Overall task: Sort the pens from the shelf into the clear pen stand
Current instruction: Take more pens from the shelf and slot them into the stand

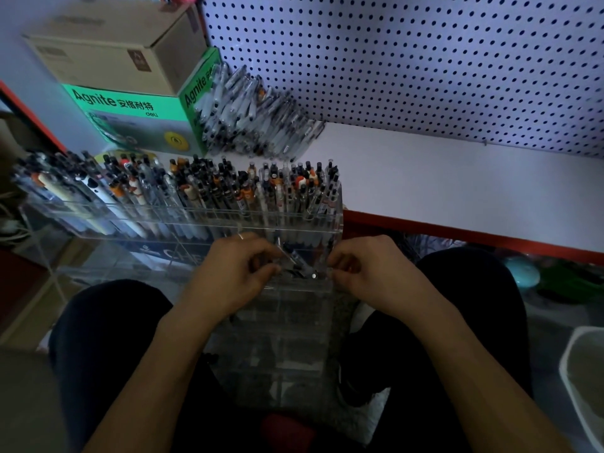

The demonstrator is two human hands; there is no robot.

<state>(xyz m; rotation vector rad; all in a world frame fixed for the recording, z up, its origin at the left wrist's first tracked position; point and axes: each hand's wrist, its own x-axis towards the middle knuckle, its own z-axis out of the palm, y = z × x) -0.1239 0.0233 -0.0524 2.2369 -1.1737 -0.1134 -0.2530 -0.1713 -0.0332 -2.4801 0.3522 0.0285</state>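
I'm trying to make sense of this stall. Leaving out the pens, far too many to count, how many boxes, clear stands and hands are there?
Cardboard boxes: 2, a brown box stacked on a green box
Clear pen stands: 2, a full stand at the shelf edge and a stand on the lap
Hands: 2, left hand and right hand
Total: 6

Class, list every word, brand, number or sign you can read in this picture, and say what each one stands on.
"Agnite" with Chinese characters beside it: front of the green box.
"deli": same front, small, below.
"Agnite": the green box's right side face.
Yellow round sticker on the front: figure too small to read.
Cardboard box on top: printing blurred.
Clear pen stand: lettering on its lower front unreadable.
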